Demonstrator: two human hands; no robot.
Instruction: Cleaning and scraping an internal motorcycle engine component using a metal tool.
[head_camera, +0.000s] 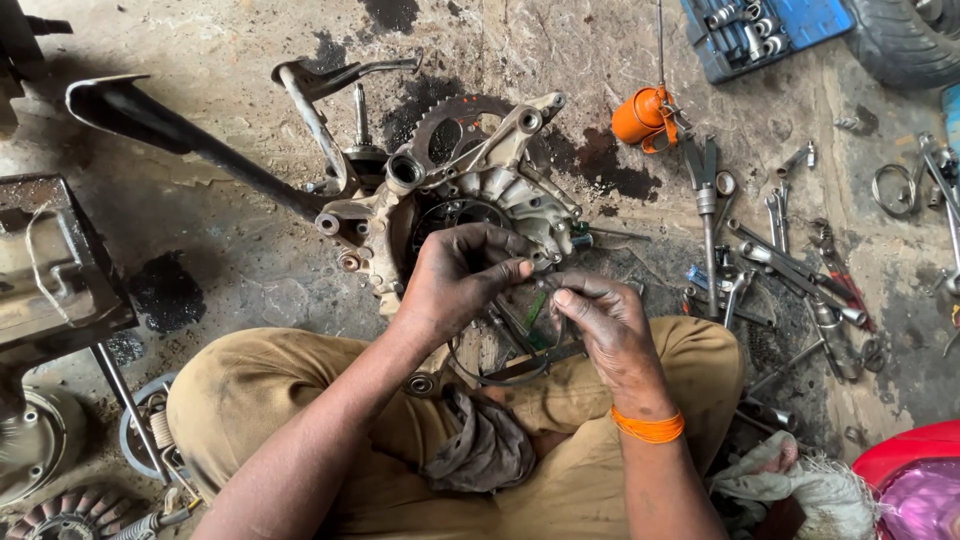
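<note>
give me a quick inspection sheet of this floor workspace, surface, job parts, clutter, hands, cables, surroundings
surface: bare concrete floor, stained with dark oil patches.
job's things: engine casing lying on the floor before the seated person; thin ring part hanging under the hands over the lap.
clutter: spanners and pliers spread at right; orange oil can; blue socket set; grey rag on the lap.
grippers: left hand and right hand meet fingertip to fingertip, pinching a small piece too small to identify.
cables: nothing seen.
surroundings: tyre at top right; metal box at left; finned round part at bottom left.
</note>
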